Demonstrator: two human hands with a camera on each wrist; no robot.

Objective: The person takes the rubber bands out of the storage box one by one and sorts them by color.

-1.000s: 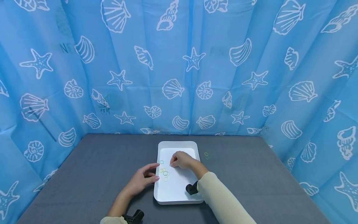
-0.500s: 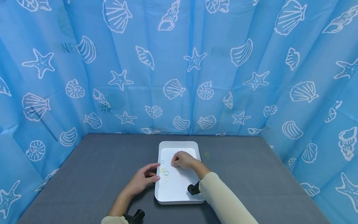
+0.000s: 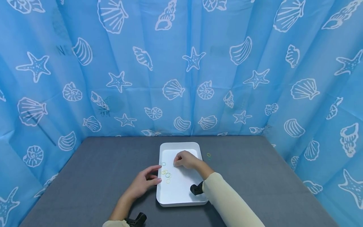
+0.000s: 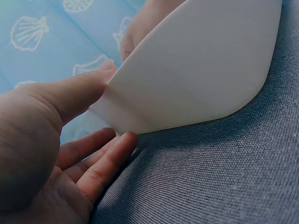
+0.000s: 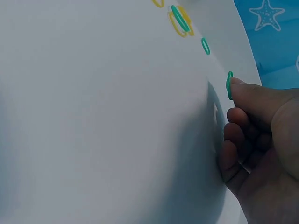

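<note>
A white rectangular tray [image 3: 181, 195] lies on the grey cloth-covered table. My left hand [image 3: 143, 181] touches its left side with relaxed fingers; in the left wrist view, the thumb [image 4: 86, 91] is at the rim and other fingertips are low on the outer wall. Over the tray's far half, my right hand [image 3: 185, 160] pinches a small green rubber band [image 5: 228, 84] between thumb and fingers, the other fingers curled below. Several loose yellow and green rubber bands lie along the tray's left side, among them a green one [image 5: 202, 45] and a yellow one [image 5: 173, 23].
Outside the tray, right of its far corner, a yellow band [image 3: 208, 153] and a green band [image 3: 209, 157] lie on the table [image 3: 244, 176]. A blue curtain [image 3: 181, 107] with white shells and starfish hangs behind and at both sides.
The head view has shifted slightly. Both hands stay almost where they were, the left at the tray's side and the right over its far half.
</note>
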